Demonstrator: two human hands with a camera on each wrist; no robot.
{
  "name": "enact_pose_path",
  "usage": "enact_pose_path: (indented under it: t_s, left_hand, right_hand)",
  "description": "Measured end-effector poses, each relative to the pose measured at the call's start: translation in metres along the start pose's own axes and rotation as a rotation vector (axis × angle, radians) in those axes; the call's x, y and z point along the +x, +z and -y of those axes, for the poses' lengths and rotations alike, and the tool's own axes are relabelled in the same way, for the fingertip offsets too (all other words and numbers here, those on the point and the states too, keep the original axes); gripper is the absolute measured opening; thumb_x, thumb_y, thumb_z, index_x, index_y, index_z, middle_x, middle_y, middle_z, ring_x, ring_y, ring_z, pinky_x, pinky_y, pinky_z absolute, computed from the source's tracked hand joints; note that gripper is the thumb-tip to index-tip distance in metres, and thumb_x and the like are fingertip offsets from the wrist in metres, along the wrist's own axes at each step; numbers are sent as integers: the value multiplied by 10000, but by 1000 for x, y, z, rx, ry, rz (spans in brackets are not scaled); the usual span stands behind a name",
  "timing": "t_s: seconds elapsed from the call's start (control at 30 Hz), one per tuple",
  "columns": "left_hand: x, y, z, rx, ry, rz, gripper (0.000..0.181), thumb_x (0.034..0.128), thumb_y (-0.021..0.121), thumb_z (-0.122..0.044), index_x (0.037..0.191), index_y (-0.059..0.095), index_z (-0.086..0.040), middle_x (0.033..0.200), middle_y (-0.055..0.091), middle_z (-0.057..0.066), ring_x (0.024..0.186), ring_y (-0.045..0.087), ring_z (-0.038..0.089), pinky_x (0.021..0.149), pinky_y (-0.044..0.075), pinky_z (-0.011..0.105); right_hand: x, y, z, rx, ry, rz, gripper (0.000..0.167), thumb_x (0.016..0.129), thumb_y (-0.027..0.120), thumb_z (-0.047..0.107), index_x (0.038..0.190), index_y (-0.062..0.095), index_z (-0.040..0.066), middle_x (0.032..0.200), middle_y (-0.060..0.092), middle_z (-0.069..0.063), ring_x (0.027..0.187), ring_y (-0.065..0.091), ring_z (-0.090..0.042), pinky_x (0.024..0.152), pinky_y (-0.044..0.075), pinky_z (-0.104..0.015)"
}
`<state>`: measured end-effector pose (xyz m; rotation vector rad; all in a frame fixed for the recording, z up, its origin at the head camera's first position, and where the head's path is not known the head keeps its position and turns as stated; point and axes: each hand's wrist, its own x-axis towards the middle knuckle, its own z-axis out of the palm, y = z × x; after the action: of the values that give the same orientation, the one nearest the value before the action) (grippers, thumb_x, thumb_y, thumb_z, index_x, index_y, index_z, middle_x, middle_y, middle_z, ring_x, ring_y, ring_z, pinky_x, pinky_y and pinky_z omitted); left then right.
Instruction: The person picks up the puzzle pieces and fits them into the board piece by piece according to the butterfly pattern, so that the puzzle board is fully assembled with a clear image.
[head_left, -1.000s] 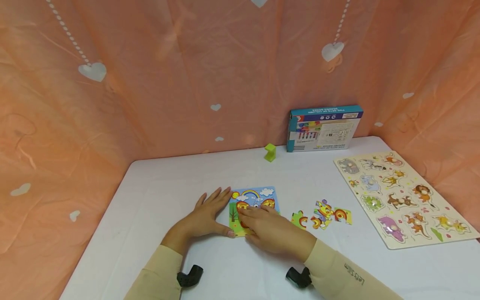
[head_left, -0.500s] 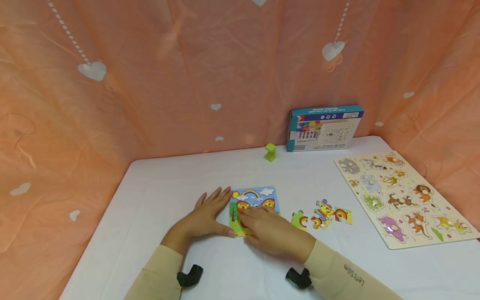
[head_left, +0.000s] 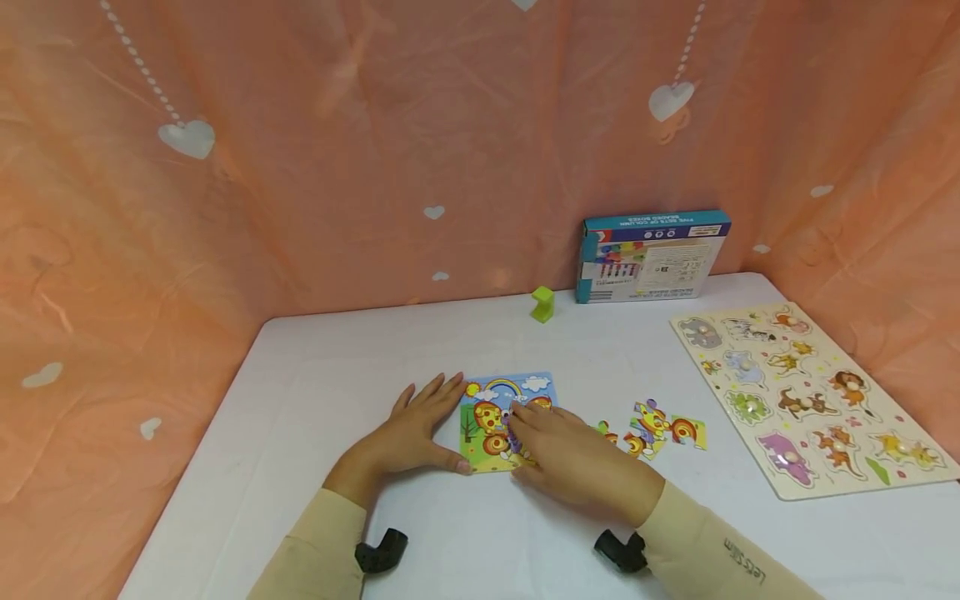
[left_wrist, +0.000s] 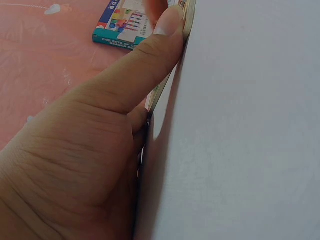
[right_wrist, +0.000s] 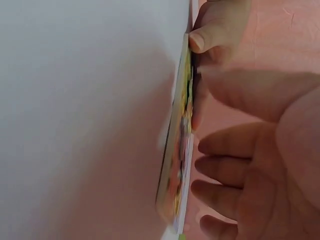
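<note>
A small square picture puzzle with a rainbow and cartoon animal lies flat on the white table. My left hand spreads its fingers along the puzzle's left side, the thumb against its lower left corner. My right hand lies over the puzzle's right half, hiding part of the picture. In the right wrist view its fingers are extended at the puzzle's surface, the thumb apart from them; nothing is gripped. Loose jigsaw pieces lie to the right, one partly behind the right hand.
A wooden animal peg board lies at the table's right. At the back stand a bead-set box and a light green block. A peach curtain hangs behind. Black wrist devices stick out from both sleeves.
My right hand has slid right across the puzzle, uncovering the animal on its left half and covering more of the nearest loose piece. The left hand keeps its place.
</note>
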<state>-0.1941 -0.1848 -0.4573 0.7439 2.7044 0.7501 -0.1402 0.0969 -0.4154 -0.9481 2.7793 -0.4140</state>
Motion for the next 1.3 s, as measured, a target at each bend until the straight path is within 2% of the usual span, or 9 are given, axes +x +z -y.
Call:
enact_pose_path:
  t_s: [0.17,0.37,0.6,0.73,0.9,1.03,1.3]
  left_hand:
    - [1,-1,-1,7,-1,7,1268,767,925,-635,1741,281,-142,1799,190,6,1661,31,303,1285,-81,592]
    - [1,0,0,7,2,8,1268,761,923,-641,1740,288,-143,1799,195,13,1661,40,311,1284,-76,604]
    - [1,-1,-1,7,-7,16,1284,754,919,-660,1743,274,-157,1798,179,-13,1661,28,288,1284,-91,587]
    - [1,-1,-1,14,6,20,1276,768,906,-668,1746,268,-155,1800,175,-10,1661,24,294,1282,-91,600]
    - [0,-2,0,17,15,24,1269,781,900,-665,1749,255,-157,1803,163,-11,1661,16,291,1281,-92,603]
    - [0,-3,-2,13,14,26,1267,783,897,-667,1749,256,-156,1803,163,-7,1661,13,293,1280,-94,604]
    - [-1,-3,-3,10,8,28,1258,788,899,-656,1747,259,-153,1803,167,-3,1661,15,299,1281,-94,604]
  right_hand:
    - [-7,-1,-7,-26,-28,71,735,1060,720,416,1607,502,-23,1705,406,-170,1584,344,-327,1269,270,-584]
    - [-5,1,-15,-8,-52,94,740,1060,719,425,1599,505,-35,1696,420,-166,1584,347,-315,1274,257,-584]
    - [-3,0,-12,0,-82,49,760,1041,754,415,1607,500,-25,1709,397,-171,1591,327,-338,1265,270,-600]
    - [3,7,-4,18,-136,33,757,1047,740,437,1623,496,9,1722,385,-138,1601,306,-328,1272,272,-568]
    - [11,17,3,-59,-202,43,766,1073,676,507,1627,491,12,1723,387,-117,1597,319,-304,1295,229,-503]
    - [13,20,5,-92,-201,36,782,1068,678,520,1628,487,7,1714,402,-122,1590,337,-298,1295,232,-491]
    - [15,20,7,-23,-163,34,789,1059,697,513,1641,475,27,1712,410,-119,1590,338,-296,1279,274,-517]
